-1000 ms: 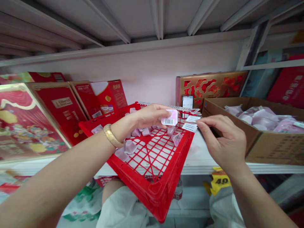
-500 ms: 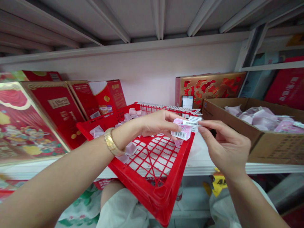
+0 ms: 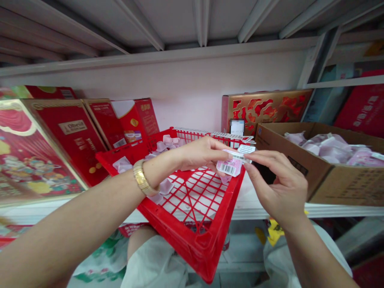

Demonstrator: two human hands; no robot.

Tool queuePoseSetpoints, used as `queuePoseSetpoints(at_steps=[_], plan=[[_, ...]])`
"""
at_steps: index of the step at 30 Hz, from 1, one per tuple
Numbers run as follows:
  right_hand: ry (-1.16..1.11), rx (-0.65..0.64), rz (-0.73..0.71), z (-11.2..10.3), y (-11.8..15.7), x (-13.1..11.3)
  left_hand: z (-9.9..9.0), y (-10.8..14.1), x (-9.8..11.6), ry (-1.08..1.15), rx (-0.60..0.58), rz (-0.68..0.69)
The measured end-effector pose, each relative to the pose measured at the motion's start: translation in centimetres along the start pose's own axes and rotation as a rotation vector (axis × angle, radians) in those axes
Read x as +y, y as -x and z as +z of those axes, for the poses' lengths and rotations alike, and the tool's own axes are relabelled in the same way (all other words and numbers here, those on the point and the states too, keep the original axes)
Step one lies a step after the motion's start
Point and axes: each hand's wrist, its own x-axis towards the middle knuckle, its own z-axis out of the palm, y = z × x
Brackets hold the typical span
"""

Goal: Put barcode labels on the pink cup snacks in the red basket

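In my left hand [image 3: 199, 155] is a small pink packaged cup [image 3: 230, 165], its flat printed face with a barcode turned up over the right side of the red plastic crate [image 3: 207, 252]. My right hand [image 3: 279, 188] has thumb and forefinger pinched on a barcode sticker [image 3: 240, 156], which lies against the upper edge of that face. Just behind the fingers a white printed label [image 3: 247, 149] sticks out. Along the crate's back rim runs a strip of barcode labels [image 3: 195, 131]. Several pale pink cups [image 3: 166, 186] lie in the crate, some hidden by my left forearm.
An open cardboard box [image 3: 339, 182] holding bagged pink packs [image 3: 333, 148] stands to the right. Red gift boxes [image 3: 72, 148] line the left, and a gold-red box [image 3: 270, 108] leans at the back. The crate overhangs the front of the white shelf [image 3: 249, 212]; another shelf is overhead.
My right hand has moved left and brought the barcode sticker down onto the cup's printed face. My left hand still holds the cup in nearly the same place.
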Motion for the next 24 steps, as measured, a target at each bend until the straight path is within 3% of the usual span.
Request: queuePoseSetpoints(at_steps=[7, 17, 24], plan=[[0.061, -0.052, 0.009, 0.1, 0.8, -0.5, 0.4, 0.2, 0.2, -0.054, -0.017, -0.020], [0.109, 0.008, 0.041, -0.4, 1.6, -0.7, 0.4, 0.1, 0.3, -0.080, -0.004, -0.026], [0.106, -0.063, 0.060, 0.1, 1.9, -1.1, 0.3, 0.2, 0.4, -0.108, -0.038, -0.005]])
